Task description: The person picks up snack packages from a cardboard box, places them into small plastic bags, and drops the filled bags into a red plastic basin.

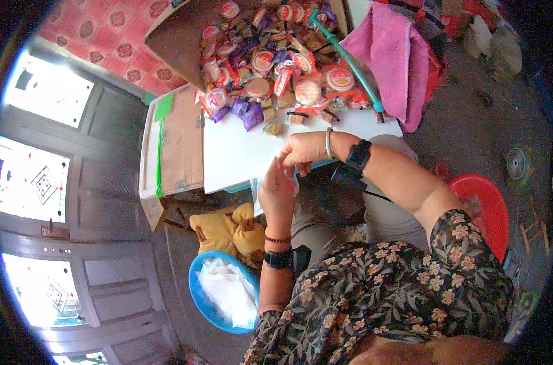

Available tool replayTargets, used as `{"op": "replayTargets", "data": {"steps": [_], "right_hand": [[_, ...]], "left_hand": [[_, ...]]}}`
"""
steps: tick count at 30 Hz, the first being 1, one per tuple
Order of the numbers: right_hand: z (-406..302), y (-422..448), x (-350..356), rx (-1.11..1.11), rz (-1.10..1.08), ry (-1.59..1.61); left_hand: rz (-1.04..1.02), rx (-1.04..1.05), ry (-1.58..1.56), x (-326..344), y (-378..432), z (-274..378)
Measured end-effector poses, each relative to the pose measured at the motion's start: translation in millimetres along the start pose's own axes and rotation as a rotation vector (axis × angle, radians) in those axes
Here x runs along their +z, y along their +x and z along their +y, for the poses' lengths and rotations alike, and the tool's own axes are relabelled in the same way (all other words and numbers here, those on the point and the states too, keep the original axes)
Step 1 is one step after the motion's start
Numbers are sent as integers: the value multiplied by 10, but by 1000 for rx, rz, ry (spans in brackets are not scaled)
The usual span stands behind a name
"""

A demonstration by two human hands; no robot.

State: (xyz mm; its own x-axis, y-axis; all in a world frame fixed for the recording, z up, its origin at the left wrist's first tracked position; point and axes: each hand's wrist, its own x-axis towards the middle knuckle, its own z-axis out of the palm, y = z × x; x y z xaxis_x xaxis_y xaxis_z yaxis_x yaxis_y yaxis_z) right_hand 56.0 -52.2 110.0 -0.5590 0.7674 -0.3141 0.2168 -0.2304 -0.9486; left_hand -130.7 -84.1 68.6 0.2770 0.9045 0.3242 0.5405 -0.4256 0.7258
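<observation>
My left hand [275, 188] and my right hand [302, 148] meet at the near edge of a white board [240, 155]. Part of a clear plastic bag [256, 200] hangs from my left hand, whose fingers are closed on it. The fingertips of my right hand touch those of the left; what they pinch is hidden. Beyond the hands lies a heap of small wrapped snacks, among them round ones in clear and red wrappers [307, 91] and purple packets [252, 115]. A green-blue stick [347, 57] rests across the heap's right side.
A cardboard box [178, 41] stands behind the board, with a pink towel [390, 59] at right. A green fly swatter [160, 150] lies on cardboard at left. Below are a blue basin [199, 303] holding white plastic bags [228, 287], a yellow cushion [215, 232] and a red basin [497, 210].
</observation>
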Motion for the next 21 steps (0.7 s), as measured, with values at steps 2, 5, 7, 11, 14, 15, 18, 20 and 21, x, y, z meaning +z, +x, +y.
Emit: {"op": "replayTargets", "data": {"steps": [2,5,7,11,14,15,18,20,21], "right_hand": [[-5,-2,65,-33,-21,-6],[-22,12,43,-92,-36,-54],[-15,60,-58,-55,155,-41],[384,317,-543,39,729,36],[676,351,-918,199,1324,-171],[577,411,-771,194,1301,-172],[361,394,-553,197,1479,-258],[330,402,-525,196,1470,-197],[389,403,-596,167,1464,-131]], "left_hand": [[-3,1,-52,-13,23,-55],[9,-24,-160,-16,17,-86],[37,-166,-242,-73,13,-7],[83,-205,-438,-93,14,-41],[41,-251,-460,-140,54,161],[49,-266,-402,-223,28,83],[77,-280,-473,-293,-22,-66],[87,-273,-465,-314,-40,-73],[88,-257,-461,-309,-32,-32]]}}
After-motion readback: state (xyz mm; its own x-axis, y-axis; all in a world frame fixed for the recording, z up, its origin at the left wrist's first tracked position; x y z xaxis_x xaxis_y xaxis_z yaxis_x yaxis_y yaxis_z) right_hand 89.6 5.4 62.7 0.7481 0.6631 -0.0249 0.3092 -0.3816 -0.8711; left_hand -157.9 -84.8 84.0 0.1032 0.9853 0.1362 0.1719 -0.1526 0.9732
